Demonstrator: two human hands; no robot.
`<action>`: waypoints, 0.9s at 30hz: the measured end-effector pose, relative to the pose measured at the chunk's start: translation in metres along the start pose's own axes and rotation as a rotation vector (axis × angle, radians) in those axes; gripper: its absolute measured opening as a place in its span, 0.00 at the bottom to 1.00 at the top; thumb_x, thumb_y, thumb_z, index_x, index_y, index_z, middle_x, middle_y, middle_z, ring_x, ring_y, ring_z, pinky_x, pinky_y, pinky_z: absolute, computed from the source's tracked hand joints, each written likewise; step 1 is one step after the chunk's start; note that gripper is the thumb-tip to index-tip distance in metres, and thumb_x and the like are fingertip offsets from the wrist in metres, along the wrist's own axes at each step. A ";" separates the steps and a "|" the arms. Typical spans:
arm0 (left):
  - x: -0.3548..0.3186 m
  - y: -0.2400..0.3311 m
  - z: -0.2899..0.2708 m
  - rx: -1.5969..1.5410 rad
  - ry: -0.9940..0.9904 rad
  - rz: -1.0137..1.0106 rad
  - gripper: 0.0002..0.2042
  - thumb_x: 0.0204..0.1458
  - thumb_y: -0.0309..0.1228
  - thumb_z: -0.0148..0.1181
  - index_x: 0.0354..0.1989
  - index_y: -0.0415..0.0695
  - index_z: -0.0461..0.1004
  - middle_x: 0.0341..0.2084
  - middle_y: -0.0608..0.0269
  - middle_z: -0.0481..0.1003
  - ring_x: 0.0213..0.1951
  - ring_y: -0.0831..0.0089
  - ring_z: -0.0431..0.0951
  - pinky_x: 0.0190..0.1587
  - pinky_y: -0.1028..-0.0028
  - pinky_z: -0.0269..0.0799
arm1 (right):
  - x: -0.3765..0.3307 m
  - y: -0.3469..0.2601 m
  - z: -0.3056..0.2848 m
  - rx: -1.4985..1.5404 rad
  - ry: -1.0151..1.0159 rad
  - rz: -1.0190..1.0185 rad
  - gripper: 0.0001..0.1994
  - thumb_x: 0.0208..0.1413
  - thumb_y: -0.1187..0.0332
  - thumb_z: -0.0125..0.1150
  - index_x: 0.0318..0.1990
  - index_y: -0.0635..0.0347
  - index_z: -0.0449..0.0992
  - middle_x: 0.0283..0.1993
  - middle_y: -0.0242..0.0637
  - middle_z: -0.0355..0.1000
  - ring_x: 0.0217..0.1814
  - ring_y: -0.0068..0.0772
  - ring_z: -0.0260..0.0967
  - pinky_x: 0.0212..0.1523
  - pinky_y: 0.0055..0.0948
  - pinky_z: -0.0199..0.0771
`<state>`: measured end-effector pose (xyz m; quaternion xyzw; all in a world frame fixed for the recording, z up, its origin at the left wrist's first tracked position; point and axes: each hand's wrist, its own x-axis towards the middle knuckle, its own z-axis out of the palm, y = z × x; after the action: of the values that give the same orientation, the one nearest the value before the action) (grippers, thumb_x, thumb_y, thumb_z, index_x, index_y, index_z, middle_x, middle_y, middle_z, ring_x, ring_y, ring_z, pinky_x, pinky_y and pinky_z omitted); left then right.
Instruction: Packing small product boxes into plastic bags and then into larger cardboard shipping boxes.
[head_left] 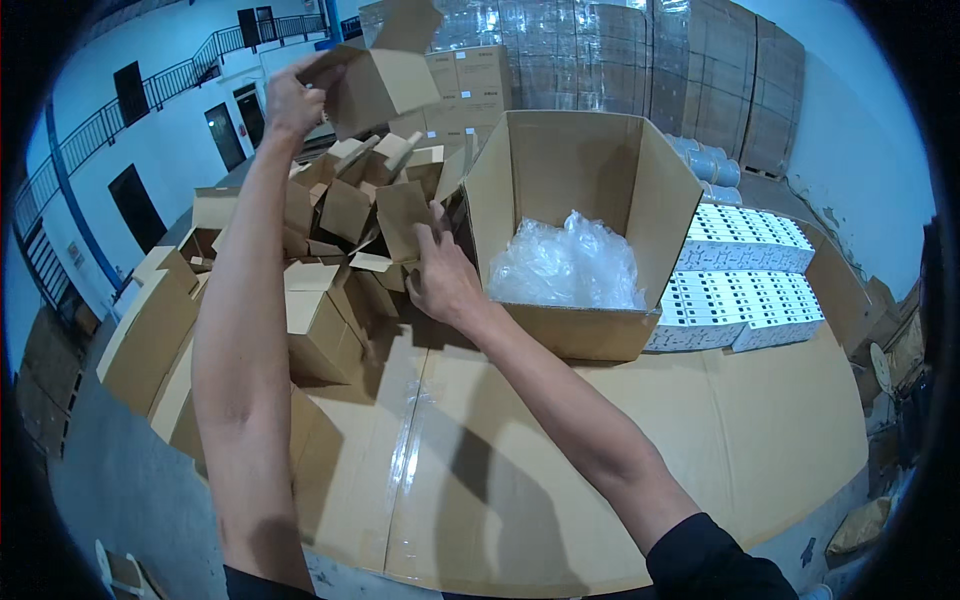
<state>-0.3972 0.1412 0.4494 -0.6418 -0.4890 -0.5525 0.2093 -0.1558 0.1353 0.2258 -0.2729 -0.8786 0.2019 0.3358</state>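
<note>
My left hand [293,105] is raised at the upper left. Its fingers are closed on the edge of a small open cardboard box [395,85], whose flaps stick out. My right hand [447,277] is lower, near the middle, with its fingers apart. They are beside a raised flap [402,218] of one of the small boxes in the pile; whether they touch it I cannot tell. Just right of that hand stands a large open carton [585,332]. Clear plastic bags [568,262] lie crumpled inside it.
Several small open boxes [322,322] are heaped on the left of the cardboard-covered table [620,430]. Stacked white packages [740,300] sit right of the large carton. Behind are wrapped carton stacks [580,60] and rolls [712,170].
</note>
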 end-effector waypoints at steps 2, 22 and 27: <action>0.018 0.010 -0.016 0.007 0.085 -0.015 0.17 0.55 0.28 0.70 0.54 0.44 0.82 0.45 0.60 0.84 0.47 0.74 0.82 0.52 0.73 0.77 | -0.008 -0.002 0.000 0.048 0.202 -0.153 0.33 0.51 0.74 0.66 0.65 0.63 0.59 0.75 0.63 0.45 0.67 0.69 0.62 0.62 0.52 0.73; -0.250 0.154 -0.038 -0.553 -0.272 0.010 0.18 0.52 0.45 0.69 0.29 0.39 0.78 0.32 0.59 0.77 0.42 0.64 0.75 0.51 0.61 0.69 | -0.177 0.052 -0.170 1.366 0.005 0.278 0.47 0.59 0.29 0.49 0.76 0.53 0.51 0.75 0.41 0.53 0.68 0.42 0.62 0.57 0.56 0.72; -0.322 0.121 -0.011 -0.859 -0.487 -0.170 0.08 0.40 0.30 0.74 0.27 0.41 0.83 0.39 0.50 0.80 0.50 0.57 0.77 0.61 0.53 0.66 | -0.243 0.100 -0.148 1.560 -0.097 0.638 0.44 0.60 0.28 0.47 0.72 0.53 0.57 0.72 0.46 0.56 0.67 0.54 0.65 0.57 0.68 0.70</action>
<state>-0.2703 -0.0474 0.1913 -0.7383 -0.3027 -0.5530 -0.2398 0.1342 0.0883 0.1574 -0.1888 -0.3816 0.8475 0.3170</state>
